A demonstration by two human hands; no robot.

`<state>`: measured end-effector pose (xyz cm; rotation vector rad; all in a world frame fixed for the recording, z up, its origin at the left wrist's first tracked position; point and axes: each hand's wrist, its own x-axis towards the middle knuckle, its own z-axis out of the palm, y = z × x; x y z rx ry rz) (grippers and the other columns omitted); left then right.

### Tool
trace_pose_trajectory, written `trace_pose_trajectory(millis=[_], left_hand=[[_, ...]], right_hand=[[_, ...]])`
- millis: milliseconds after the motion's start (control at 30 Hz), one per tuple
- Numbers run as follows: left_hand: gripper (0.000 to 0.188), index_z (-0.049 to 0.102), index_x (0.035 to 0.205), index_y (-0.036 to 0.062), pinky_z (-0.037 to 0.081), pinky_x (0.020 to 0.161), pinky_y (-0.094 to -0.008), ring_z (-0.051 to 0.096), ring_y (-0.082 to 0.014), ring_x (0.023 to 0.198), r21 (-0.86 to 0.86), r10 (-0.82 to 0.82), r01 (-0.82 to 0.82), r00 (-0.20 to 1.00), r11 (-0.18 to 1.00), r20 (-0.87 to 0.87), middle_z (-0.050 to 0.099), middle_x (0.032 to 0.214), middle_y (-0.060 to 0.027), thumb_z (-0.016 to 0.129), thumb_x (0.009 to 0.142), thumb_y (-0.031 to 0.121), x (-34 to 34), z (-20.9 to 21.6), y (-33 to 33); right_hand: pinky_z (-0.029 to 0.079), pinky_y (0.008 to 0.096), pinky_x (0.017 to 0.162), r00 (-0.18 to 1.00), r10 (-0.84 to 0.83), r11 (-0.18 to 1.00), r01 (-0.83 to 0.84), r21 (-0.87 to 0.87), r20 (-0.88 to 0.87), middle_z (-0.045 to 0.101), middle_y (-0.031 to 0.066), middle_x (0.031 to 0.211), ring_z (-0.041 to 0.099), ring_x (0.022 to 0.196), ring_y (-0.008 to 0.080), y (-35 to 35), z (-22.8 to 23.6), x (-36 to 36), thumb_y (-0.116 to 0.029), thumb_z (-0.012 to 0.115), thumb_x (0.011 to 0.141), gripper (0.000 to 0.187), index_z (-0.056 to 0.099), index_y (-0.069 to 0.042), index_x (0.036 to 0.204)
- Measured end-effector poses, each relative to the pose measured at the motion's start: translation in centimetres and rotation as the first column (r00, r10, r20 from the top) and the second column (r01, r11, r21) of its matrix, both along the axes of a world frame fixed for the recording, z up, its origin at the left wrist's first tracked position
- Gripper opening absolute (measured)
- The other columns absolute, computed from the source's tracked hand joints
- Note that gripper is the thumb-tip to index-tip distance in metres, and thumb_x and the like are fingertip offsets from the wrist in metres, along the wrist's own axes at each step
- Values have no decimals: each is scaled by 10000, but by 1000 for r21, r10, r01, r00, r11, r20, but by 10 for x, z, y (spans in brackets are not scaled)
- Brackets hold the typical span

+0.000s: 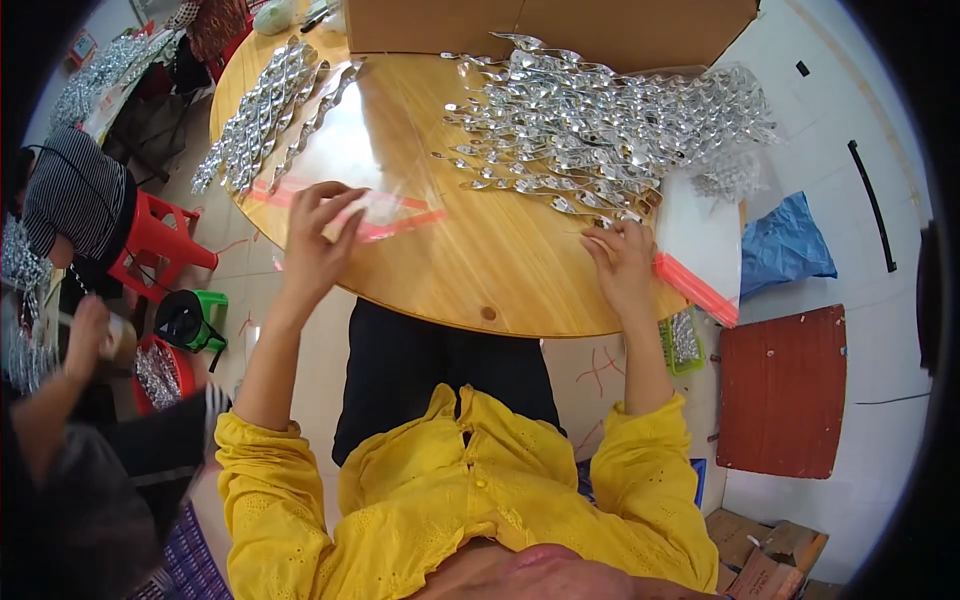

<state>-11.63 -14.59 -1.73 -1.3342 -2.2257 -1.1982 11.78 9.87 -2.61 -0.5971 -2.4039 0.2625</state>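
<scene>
Near the table's (480, 280) front edge, a bag (362, 150) is touched by the left hand (325, 230), spirals (580, 120) by the right hand (622, 255); grips unclear.

From my end I see a round-edged wooden table (500, 290) with a knot near its close edge. On its left I have a small bunch of twisted silver strips (262, 118), and beside it a clear plastic bag (345, 135) with pinkish-red bands. A much larger silver pile (590, 120) spreads across the far right, near a brown cardboard box (560, 25). Clear sheeting with a pinkish-red edge (697, 290) reaches the right rim.
</scene>
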Motion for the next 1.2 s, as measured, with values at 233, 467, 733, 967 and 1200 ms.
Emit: trace_pose_trajectory(millis=[233,467,733,967,1200], left_hand=[[231,593,921,83,358,814,-330,431,-234,943,-79,-164,165,986,983,28,516,939,-55,593,690,66,26,8,35],[216,598,895,75,335,844,-347,406,-248,973,-172,-225,242,968,955,110,506,963,-60,587,680,90,33,-6,44],[241,567,907,54,326,818,-387,401,-288,959,-55,-369,374,925,926,85,497,943,-96,577,668,82,71,-31,63],[397,449,1103,74,281,869,-389,361,-291,1042,-231,-299,284,954,931,-34,430,1074,-101,548,727,155,85,-29,59],[546,271,1248,114,224,906,-419,283,-292,1129,-394,-303,218,938,893,-166,311,1219,-114,450,786,345,86,-32,62]], right_hand=[[270,363,767,982,-55,998,61,-24,182,458,50,791,393,843,221,8,-11,-15,-178,616,682,99,601,-90,725],[336,274,767,938,160,846,-291,-447,-309,524,43,895,450,871,168,17,24,-16,-186,495,803,145,496,-60,875],[376,213,587,694,-135,533,-550,-642,-707,483,34,710,447,618,114,52,73,-3,-184,423,858,138,436,-63,793],[242,181,443,528,-87,689,-580,-434,-845,392,5,628,278,485,63,49,129,10,-157,420,859,126,425,-66,772],[255,151,468,594,-32,646,-601,-470,-804,505,47,742,321,510,43,33,102,8,-120,472,833,166,419,-39,968]])
